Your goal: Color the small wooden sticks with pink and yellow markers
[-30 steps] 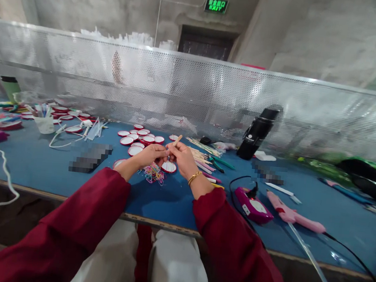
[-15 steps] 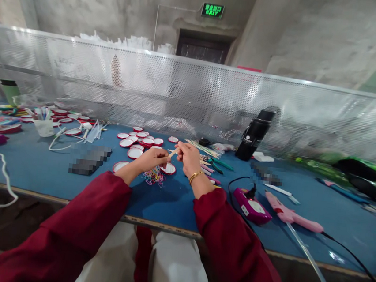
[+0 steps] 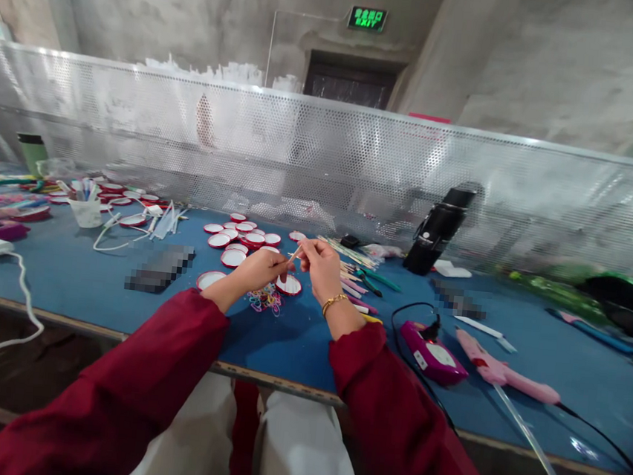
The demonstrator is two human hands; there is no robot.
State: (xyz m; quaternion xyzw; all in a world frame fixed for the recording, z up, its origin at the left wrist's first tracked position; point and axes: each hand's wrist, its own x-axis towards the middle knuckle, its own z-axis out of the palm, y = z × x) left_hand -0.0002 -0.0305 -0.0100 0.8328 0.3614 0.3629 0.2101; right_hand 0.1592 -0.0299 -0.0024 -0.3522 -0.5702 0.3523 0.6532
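Over the middle of the blue table, a flat pale wooden stick (image 3: 295, 253) runs between my two hands. My left hand (image 3: 267, 265) pinches its lower end, while the fingers of my right hand (image 3: 317, 256) are closed on its upper end. Just below them lies a white-lined red lid (image 3: 289, 286), partly hidden by my hands. A heap of colourful small clips or rings (image 3: 265, 301) sits beside that lid. Several more red-rimmed lids (image 3: 234, 257) are spread behind and left of my left hand.
To the right lie green-handled pliers (image 3: 377, 279), a purple power socket (image 3: 433, 353) and a pink glue gun (image 3: 505, 371). A black bottle (image 3: 439, 231) stands near the perforated metal screen (image 3: 330, 149). On the left are a phone (image 3: 160, 269) and a white cup (image 3: 84, 211) of pens.
The stick has turned between my fingers, showing a narrower side now. My hands stay close together. The whole view has shifted slightly.
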